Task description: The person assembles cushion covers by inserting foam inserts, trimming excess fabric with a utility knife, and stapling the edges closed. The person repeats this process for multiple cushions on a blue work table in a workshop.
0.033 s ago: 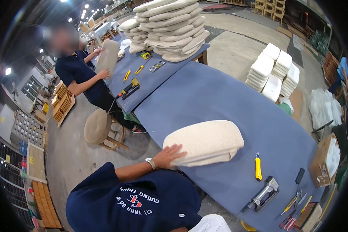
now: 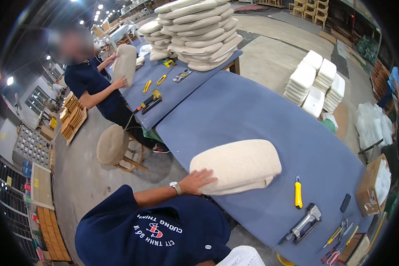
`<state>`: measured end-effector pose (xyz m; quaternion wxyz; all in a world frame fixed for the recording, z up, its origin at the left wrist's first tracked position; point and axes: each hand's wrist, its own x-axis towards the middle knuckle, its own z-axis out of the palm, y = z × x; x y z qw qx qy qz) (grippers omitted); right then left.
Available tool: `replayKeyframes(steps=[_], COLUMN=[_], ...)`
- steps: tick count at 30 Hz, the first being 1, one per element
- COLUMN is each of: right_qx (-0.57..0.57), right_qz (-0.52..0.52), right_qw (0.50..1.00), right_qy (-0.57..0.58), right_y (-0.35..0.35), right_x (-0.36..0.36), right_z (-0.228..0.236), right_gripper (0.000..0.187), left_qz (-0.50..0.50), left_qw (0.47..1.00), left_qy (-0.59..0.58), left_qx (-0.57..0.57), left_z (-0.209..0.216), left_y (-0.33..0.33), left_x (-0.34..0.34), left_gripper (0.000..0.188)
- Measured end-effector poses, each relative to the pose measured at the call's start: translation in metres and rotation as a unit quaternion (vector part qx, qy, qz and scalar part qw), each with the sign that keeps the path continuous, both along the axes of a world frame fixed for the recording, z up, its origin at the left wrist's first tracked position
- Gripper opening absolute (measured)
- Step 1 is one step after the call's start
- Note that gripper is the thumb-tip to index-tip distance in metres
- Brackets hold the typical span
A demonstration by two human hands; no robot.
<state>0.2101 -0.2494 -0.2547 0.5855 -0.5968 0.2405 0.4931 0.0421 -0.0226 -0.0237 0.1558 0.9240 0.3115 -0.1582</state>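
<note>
While my left hand lay flat, fingers spread, on the cream cushion near the blue bench's front edge, my right hand was out of sight; a yellow knife lay just beside.

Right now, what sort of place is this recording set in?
Most likely a furniture upholstery workshop. Long blue worktables carry a tall stack of cream seat cushions, a left hand rests on a cushion, and a staple gun lies nearby.
</note>
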Motion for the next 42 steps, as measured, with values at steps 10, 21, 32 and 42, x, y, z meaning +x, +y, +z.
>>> replayKeyframes(steps=[10,21,32,42], right_qx=[-0.004,-0.003,0.005,0.026], right_qz=[-0.055,-0.073,-0.075,0.077], right_qw=[0.998,0.997,0.997,0.986], right_qy=[-0.032,-0.036,-0.03,-0.149], right_y=[0.027,0.03,0.032,-0.189], right_x=[0.009,0.01,0.011,-0.066], right_z=[-0.007,-0.008,-0.012,-0.105], right_gripper=[0.028,0.028,0.028,0.028], left_qz=[-0.107,-0.125,0.02,0.256], left_qw=[0.993,0.99,0.975,0.945], left_qy=[-0.045,-0.059,-0.214,-0.091], left_qx=[-0.033,-0.035,-0.058,-0.181], left_z=[-0.009,-0.011,-0.02,-0.029], left_y=[0.05,0.057,0.086,0.159], left_x=[-0.032,-0.029,-0.019,0.066], left_gripper=[0.089,0.089,0.066,0.098])
